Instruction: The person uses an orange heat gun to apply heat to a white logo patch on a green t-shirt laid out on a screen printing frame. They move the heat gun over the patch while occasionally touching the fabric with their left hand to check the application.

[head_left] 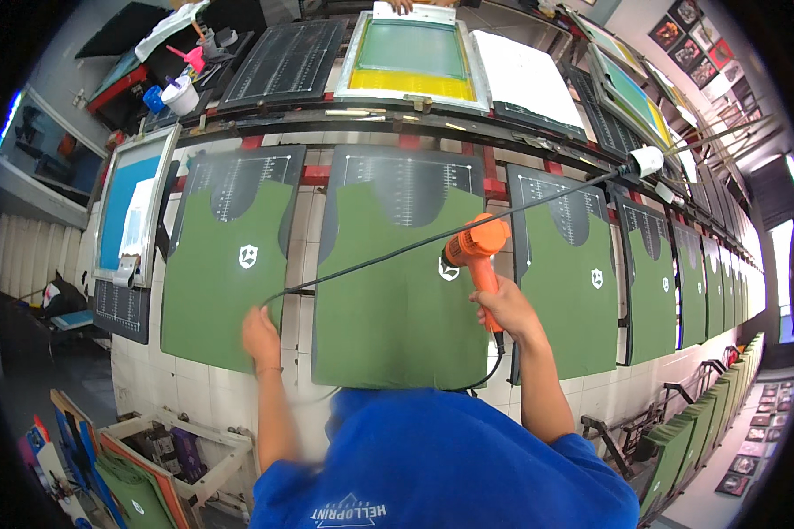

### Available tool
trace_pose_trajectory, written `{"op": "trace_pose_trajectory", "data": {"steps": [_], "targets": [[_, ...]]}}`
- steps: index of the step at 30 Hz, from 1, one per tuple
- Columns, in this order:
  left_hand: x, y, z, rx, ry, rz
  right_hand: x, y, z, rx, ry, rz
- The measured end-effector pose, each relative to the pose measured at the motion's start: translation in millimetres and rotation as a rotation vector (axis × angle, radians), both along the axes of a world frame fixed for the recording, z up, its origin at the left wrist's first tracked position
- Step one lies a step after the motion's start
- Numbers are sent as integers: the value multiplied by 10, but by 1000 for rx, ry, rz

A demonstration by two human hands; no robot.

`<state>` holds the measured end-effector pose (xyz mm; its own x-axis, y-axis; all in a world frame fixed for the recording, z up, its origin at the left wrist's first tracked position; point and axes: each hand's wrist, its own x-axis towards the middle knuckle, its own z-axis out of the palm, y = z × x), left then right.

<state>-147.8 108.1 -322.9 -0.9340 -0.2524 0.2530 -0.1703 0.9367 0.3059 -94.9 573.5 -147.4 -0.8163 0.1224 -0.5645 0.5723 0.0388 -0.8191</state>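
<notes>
My right hand point(510, 310) is wrapped round the handle of an orange heat gun point(482, 240). Its dark nozzle is above a white shield print point(449, 270) on the middle green fabric panel point(388, 304), partly covering the print from view. In my left hand point(260, 337), slightly blurred, is a black cable point(379, 258). From there the cable slants up across the panels to a white fitting point(646, 161) at the upper right. A second green panel point(216, 300) with a like print lies beside my left hand.
Dark printing boards point(406, 163) under the panels stand in a long row curving off to the right, with several more green panels. Framed screens point(410, 53) lie on the far row, where another person's hand point(400, 5) shows. A white bucket point(180, 95) is at the far left.
</notes>
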Motion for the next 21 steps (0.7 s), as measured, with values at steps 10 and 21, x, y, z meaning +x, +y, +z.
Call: {"op": "trace_pose_trajectory", "data": {"steps": [10,21], "targets": [[12,9,-72,-100,11,10,29,-202,-8,29,24,-91],[-7,18,-54,-90,-7,42,-4,-263,5,50,1,-90]]}}
